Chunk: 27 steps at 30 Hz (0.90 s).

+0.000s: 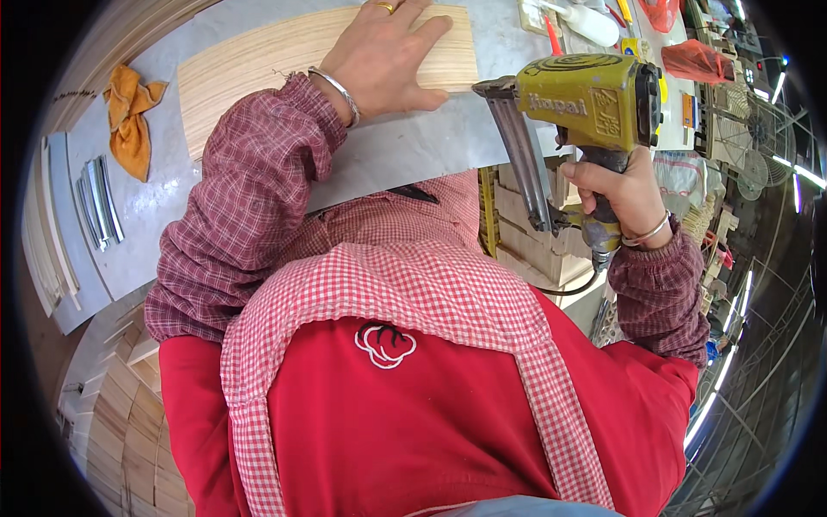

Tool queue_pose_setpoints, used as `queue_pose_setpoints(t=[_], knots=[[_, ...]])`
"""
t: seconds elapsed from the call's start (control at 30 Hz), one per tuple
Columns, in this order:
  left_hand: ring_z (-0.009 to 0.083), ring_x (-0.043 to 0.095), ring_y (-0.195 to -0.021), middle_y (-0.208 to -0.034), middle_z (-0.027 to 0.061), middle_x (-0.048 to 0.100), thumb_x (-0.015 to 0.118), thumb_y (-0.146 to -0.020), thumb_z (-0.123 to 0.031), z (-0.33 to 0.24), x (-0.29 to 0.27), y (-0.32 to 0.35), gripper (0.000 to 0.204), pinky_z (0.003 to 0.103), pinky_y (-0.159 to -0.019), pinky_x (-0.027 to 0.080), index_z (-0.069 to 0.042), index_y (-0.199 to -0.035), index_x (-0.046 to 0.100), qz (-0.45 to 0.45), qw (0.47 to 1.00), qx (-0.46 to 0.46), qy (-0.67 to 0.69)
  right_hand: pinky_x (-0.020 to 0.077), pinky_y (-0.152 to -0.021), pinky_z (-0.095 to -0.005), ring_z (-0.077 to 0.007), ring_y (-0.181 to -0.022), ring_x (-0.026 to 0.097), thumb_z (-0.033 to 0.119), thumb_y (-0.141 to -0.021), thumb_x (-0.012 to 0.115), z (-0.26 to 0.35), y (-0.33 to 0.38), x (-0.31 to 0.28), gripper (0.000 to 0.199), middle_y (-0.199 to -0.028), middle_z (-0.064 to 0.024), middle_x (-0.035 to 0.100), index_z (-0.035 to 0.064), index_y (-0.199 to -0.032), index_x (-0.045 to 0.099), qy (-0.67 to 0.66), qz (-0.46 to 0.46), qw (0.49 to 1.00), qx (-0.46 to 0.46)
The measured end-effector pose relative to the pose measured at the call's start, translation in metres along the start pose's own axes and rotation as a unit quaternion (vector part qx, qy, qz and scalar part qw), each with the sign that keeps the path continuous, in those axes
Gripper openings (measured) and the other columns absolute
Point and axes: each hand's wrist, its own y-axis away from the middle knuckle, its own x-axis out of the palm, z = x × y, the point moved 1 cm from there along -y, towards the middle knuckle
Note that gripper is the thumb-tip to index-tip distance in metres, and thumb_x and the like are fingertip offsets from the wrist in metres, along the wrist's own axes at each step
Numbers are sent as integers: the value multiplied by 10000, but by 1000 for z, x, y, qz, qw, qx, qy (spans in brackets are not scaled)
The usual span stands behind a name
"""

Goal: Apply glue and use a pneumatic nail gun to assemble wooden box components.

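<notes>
My left hand (383, 56) lies flat, fingers spread, on a pale wooden board (250, 65) that rests on the grey worktable (405, 151). A ring and a metal bangle show on that hand and wrist. My right hand (622, 185) grips the handle of a yellow-green pneumatic nail gun (594, 99), held off the table's near edge to the right of the board. The gun's long dark magazine (524, 159) slants down toward me. Its nose points left, toward the board's right end, and is not touching it.
An orange cloth (131, 121) and several shiny metal strips (96, 202) lie at the table's left. Stacked wooden pieces (530, 233) sit below the table edge, more wood (129, 414) at lower left. Bottles and red bags (693, 60) crowd the far right.
</notes>
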Motion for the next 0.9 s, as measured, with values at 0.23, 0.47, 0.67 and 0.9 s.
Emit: queue_pose_setpoints(t=[0.23,0.47,0.67,0.9], knots=[[372,390,-1171,-1284,229,413,684,-668,-473,-4,-4,-1,753,419,-1033,303,-13,-1228,480,-3,1000,0,-3,325,-384,-196,-80,-386,420,19,-708,645,7,3,8,128,-528,-5,500,9,-823,590,8,-25,1000,-13],[398,363,-1219,-1328,249,381,701,-675,-505,34,-1,42,799,433,-1037,314,-17,-1257,453,-188,976,109,-1,328,-384,-198,-85,-380,413,15,-709,637,13,2,17,142,-530,-16,506,-4,-843,594,-17,-14,999,-36],[306,393,-1245,-1388,89,391,741,-625,-398,77,-71,121,812,392,-1041,350,-187,-1346,432,108,957,-94,-251,332,-381,-199,-92,-376,415,21,-720,643,11,-2,5,124,-523,-27,518,-10,-828,590,-11,-26,1000,-10],[271,405,-1251,-1406,58,382,783,-594,-407,53,-87,116,889,393,-1026,376,-220,-1373,400,85,972,-134,-174,341,-381,-203,-96,-372,412,22,-732,656,8,-5,-3,129,-508,-38,523,-13,-838,591,-99,-36,994,24]])
